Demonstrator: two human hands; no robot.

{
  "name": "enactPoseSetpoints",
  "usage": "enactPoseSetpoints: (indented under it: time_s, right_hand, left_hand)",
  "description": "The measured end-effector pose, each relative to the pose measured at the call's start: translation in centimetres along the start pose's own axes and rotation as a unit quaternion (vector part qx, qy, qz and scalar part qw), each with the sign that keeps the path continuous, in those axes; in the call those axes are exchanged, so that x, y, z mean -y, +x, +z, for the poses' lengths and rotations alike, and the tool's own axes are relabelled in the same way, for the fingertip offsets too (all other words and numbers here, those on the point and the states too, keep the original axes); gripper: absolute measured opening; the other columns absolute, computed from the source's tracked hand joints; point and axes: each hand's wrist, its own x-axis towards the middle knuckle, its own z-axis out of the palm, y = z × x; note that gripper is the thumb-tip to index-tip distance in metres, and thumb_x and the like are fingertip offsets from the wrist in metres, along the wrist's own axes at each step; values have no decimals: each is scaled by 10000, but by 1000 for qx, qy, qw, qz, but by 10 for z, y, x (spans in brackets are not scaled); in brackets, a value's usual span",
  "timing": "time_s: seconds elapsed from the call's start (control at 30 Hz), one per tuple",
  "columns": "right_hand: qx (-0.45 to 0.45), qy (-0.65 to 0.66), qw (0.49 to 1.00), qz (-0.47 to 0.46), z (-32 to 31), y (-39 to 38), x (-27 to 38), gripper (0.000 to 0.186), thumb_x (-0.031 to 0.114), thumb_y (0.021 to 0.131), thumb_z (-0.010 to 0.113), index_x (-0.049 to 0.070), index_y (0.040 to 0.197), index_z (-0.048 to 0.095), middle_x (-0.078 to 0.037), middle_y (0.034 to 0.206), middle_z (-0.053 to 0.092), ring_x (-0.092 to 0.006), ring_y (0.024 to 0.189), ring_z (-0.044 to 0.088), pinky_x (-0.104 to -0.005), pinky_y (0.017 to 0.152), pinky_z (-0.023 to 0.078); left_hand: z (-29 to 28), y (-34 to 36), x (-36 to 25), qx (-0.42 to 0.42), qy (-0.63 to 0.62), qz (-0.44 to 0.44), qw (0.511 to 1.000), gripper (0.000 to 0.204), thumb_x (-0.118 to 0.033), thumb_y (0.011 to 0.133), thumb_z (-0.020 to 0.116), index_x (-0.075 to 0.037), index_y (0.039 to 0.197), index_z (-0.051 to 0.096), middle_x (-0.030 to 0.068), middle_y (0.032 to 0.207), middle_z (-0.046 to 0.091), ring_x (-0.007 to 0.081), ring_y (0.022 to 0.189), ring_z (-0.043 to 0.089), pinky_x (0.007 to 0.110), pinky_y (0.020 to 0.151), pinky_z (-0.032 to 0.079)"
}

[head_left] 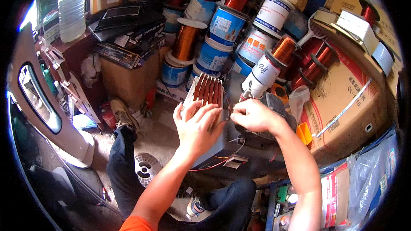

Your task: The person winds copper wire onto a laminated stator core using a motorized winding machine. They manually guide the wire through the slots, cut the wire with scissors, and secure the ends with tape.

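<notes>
A pale slotted block (207, 89) with several red-brown windings sits at the middle, on a grey metal housing (209, 149) with thin loose wires. My left hand (198, 129) lies over the block's near end, fingers curled onto it and gripping it. Just right of the block is my right hand (252, 114), closed in a pinch; whatever is between its fingertips is hidden. Right behind that hand are a dark machine part (272, 105) and a small metal fitting (247, 95).
Stacked wire spools (224, 23) fill the back. A large cardboard box (346, 102) leans at right, beside a yellow tray (304, 132). A water bottle (72, 13) stands upper left. My legs flank a grey perforated disc (147, 169); a bin of parts (293, 196) is lower right.
</notes>
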Motion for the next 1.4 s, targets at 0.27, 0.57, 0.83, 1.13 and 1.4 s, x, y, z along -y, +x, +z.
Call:
enactPoseSetpoints:
  time_s: [0.27,0.57,0.83,1.13,1.4]
  right_hand:
    - [-99,156,947,-263,48,-1,-15,101,75,864,643,4,927,675,-99,864,662,-255,802,596,-331,757,476]
    - [-148,-79,889,-425,36,19,-13,271,30,633,629,46,903,609,-54,861,611,-263,851,584,-374,767,489]
    - [-171,-142,868,-443,37,21,-8,131,106,713,595,46,828,574,-69,809,584,-242,821,581,-369,759,483]
    - [-175,-125,896,-387,26,15,-5,146,71,723,577,33,863,591,-106,777,595,-273,778,591,-377,746,451]
    - [-200,-83,908,-358,23,16,-4,117,48,727,580,30,841,594,-119,746,609,-294,729,604,-382,751,440]
  left_hand:
    - [10,-24,10,-43,5,2,999,449,-245,669,773,-185,1102,674,-49,1105,663,190,1081,524,468,1076,225]
    - [4,-28,13,15,1,2,1000,520,-265,718,758,-211,1221,638,-62,1210,646,199,1093,496,479,1105,147]
    - [10,-24,5,-26,-18,-50,998,326,-259,783,727,-213,1105,704,-84,1096,694,183,1045,523,444,1094,173]
    - [8,-7,-3,-32,28,-40,998,223,-248,807,712,-204,1025,728,-54,1006,713,200,1084,534,427,1040,261]
    - [4,5,-10,-27,41,-48,998,236,-264,805,713,-190,1028,730,-34,969,711,199,1067,541,417,995,289]
